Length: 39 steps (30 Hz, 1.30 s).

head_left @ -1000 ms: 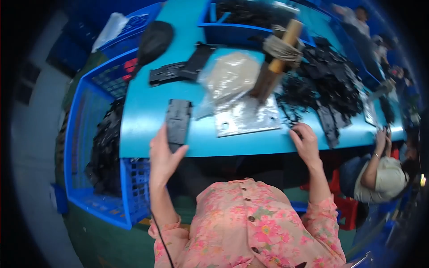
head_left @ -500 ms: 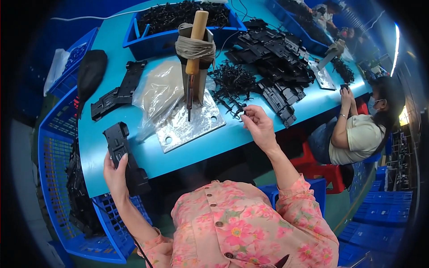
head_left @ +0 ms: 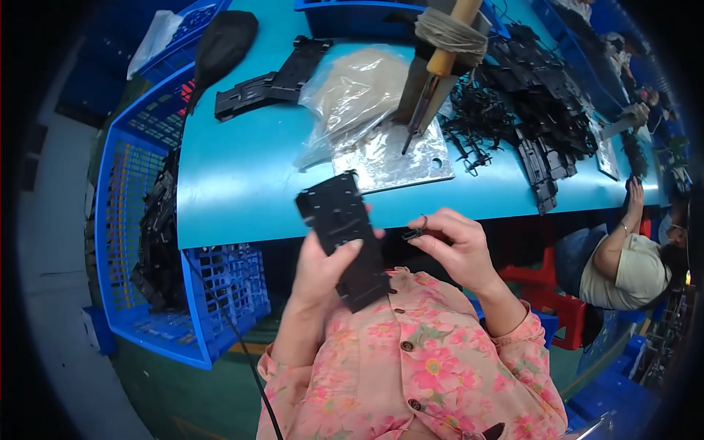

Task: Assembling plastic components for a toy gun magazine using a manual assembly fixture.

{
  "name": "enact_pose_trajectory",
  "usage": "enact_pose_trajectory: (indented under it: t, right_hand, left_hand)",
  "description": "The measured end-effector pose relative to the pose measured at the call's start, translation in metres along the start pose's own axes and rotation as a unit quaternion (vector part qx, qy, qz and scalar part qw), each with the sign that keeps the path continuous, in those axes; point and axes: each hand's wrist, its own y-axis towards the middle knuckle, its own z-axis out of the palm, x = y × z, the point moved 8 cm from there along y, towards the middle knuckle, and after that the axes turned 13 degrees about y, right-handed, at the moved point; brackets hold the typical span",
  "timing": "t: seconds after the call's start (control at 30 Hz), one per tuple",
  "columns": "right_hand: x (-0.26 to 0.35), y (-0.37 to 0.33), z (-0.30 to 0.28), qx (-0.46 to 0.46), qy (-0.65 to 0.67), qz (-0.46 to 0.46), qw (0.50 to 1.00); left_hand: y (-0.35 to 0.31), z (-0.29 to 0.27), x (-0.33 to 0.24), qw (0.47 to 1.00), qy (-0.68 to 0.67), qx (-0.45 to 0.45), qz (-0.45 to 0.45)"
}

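My left hand [head_left: 323, 270] is closed round a long black plastic housing [head_left: 343, 238], held tilted in front of my chest at the table's edge. Just to its right, my right hand [head_left: 458, 246] pinches a small black plastic clip [head_left: 413, 235] between thumb and fingertips, apart from the housing. Beyond them a soldering iron [head_left: 424, 103] with a wooden handle is tied by cloth to an upright on a foil-covered metal plate [head_left: 389, 163], tip pointing down. To the right of this plate lies a tangled heap of small black clips [head_left: 477, 121].
A pile of black housings [head_left: 550, 110] covers the table's right side. At left are more housings [head_left: 293, 73], a clear bag of tan material [head_left: 359, 84] and a black pouch [head_left: 224, 48]. Blue crates [head_left: 194, 308] flank the table. A co-worker [head_left: 616, 264] sits at right.
My right hand has come away from the clip heap, carrying a small clip toward my chest. My left hand has brought the housing rightward beside it. The view has shifted.
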Motion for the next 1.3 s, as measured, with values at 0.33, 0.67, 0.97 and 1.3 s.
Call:
enact_pose_trajectory:
  t: [0.33,0.67,0.97,1.3]
  right_hand:
    - [0.07,0.006,0.061,0.016,-0.357,-0.386,0.85]
    - [0.071,0.004,0.061,0.018,-0.331,-0.401,0.854]
    - [0.071,0.002,0.059,0.009,-0.333,-0.416,0.846]
    - [0.07,0.0,0.058,0.006,-0.35,-0.452,0.82]
  left_hand:
    - [-0.01,0.028,0.013,0.996,0.072,0.039,-0.036]
    - [-0.011,0.031,0.015,0.998,0.042,0.052,-0.018]
    - [-0.009,0.035,0.013,0.995,0.073,0.068,0.005]
    - [-0.008,0.035,0.01,0.995,0.066,0.06,0.042]
